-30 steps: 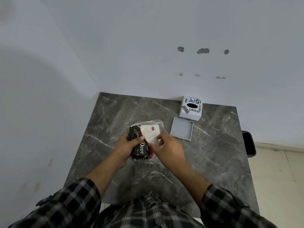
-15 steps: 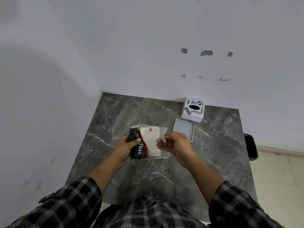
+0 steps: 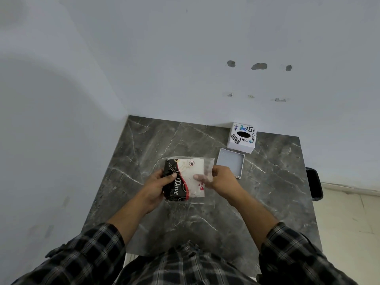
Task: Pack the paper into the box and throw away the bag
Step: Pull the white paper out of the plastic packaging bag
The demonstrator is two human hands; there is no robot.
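Hands are working a tissue pack point(image 3: 184, 179) above the tabletop point(image 3: 267, 192): left hand point(image 3: 158, 185) clamping its dark end, right hand point(image 3: 221, 178) now pinching the clear bag's point(image 3: 208, 167) opened flap, having drawn it outward, with the box point(image 3: 242, 137) and tray point(image 3: 231, 164) lying beyond the right hand.

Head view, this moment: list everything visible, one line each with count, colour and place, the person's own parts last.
tissue pack: 1, black, white and red plastic bag with paper inside, held above the table's middle
box: 1, white with stickers and a dark oval hole on top, far right of the table by the wall
tray: 1, pale grey, open and shallow, just in front of the box
table: 1, dark grey marble
bin: 1, black, on the floor right of the table
left hand: grips the pack's black end
right hand: pinches the clear open end
sleeves: 2, dark plaid
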